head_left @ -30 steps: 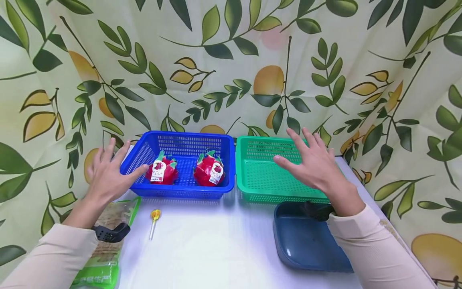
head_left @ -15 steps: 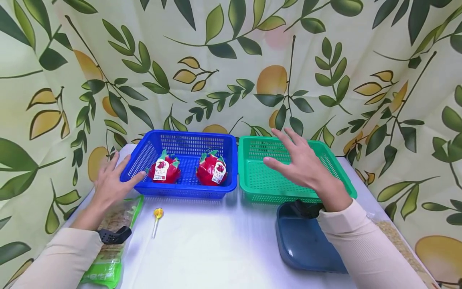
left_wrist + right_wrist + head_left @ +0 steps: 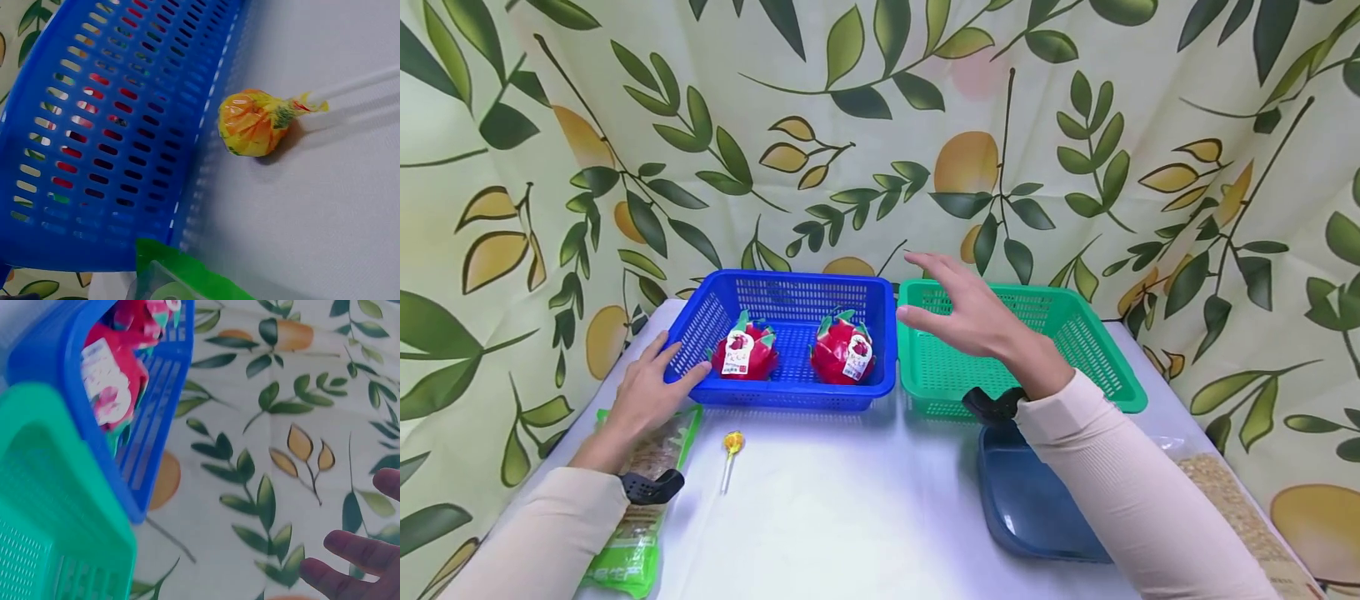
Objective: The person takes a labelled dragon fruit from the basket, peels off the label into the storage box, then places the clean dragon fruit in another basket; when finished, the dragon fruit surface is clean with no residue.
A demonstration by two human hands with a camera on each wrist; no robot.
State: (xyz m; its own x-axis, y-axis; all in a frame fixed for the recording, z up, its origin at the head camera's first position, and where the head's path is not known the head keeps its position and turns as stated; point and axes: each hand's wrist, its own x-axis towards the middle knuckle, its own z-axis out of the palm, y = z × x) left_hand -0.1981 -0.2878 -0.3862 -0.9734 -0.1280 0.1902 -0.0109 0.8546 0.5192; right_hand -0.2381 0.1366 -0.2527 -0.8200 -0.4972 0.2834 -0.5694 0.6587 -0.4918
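Observation:
My left hand is at the near left corner of the blue basket, thumb and fingers spread apart right at its rim. Inside that basket sit two red dragon fruits, a left one and a right one, both with white labels and green tips. My right hand hovers over the green basket, fingers extended toward the blue basket and nothing in its grasp. Some of its fingers show in the right wrist view. A yellow-orange wrapped lollipop lies in front of the blue basket.
Under my left forearm lies a green-edged clear bag with brownish contents. A dark blue tray stands in front of the green basket, partly behind my right sleeve. Further right is a bag of pale grains. A leaf-patterned cloth hangs behind.
My right hand has moved left across the green basket toward the blue one. My left hand has come down to the blue basket's corner. The fruits stay in place.

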